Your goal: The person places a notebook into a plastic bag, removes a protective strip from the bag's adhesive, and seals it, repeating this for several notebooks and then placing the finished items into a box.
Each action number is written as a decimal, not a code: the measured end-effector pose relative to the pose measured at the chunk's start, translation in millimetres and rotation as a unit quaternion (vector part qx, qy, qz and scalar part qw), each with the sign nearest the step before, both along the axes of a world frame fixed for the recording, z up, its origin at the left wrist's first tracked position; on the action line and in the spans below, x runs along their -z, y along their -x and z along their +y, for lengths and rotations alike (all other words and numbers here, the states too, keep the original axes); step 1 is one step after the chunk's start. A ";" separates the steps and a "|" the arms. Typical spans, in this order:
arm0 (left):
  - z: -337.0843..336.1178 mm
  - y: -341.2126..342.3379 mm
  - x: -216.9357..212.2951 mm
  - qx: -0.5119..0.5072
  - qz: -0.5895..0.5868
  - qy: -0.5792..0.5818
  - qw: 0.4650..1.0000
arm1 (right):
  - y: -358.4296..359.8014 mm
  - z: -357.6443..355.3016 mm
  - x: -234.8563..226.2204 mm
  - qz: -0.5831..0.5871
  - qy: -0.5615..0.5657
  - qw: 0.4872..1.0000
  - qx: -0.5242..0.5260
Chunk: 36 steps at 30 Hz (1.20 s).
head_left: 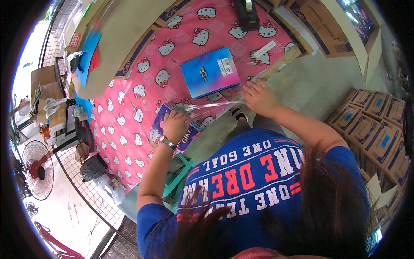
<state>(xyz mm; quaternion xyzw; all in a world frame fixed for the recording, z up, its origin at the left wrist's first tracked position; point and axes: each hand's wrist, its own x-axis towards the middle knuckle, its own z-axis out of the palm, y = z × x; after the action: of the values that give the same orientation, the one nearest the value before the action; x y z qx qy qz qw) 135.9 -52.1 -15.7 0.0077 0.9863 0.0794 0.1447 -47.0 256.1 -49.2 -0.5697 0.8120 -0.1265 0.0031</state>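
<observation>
Over a purple spiral notebook (188, 137) with light lettering, my left hand (176, 126) is closed, its fingers bent down on the cover at the table's near edge. My right hand (260, 98) is closed at the other end of a shiny clear plastic strip (211, 105). The strip stretches between the two hands; its end near my left fingers is hard to make out. Just beyond it lies a blue and pink spiral notebook (207, 77) with a white label, touched by neither hand.
The pink cartoon-cat tablecloth (125, 116) covers the table. A black tape dispenser (247, 17) stands at its far side, near a white label strip (265, 49). Stacked cartons (371, 116) rise at the right. A green stool (179, 172) is beside me, a fan (38, 170) far left.
</observation>
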 end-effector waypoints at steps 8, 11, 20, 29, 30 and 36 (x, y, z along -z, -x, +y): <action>-70.0 -5.7 12.2 -0.402 -0.014 -0.307 0.862 | 83.7 4.4 14.3 -0.418 -0.001 0.906 0.073; -67.9 32.9 18.5 -0.476 0.225 -0.221 0.821 | 142.8 -19.0 38.5 -0.565 0.047 0.810 0.151; 115.6 71.3 90.2 -0.116 0.083 -0.014 0.990 | 183.9 -54.7 62.1 -0.348 -0.134 0.917 0.143; 109.4 82.2 73.5 -0.124 0.052 0.003 0.991 | 216.7 -227.3 104.8 -0.020 0.140 0.969 0.201; 104.8 87.1 74.2 -0.110 0.063 0.018 0.992 | 225.1 -230.8 107.1 -0.055 0.071 0.970 0.227; 65.2 104.8 86.9 -0.197 0.080 -0.018 0.977 | 177.1 -209.0 16.5 -0.115 -0.148 0.979 0.077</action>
<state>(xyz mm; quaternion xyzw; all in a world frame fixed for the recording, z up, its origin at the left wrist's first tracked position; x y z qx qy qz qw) 31.1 13.1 -102.6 -0.1781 0.9751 0.1235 0.0466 -224.1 47.1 -65.7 -0.4806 0.8573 -0.0697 0.1707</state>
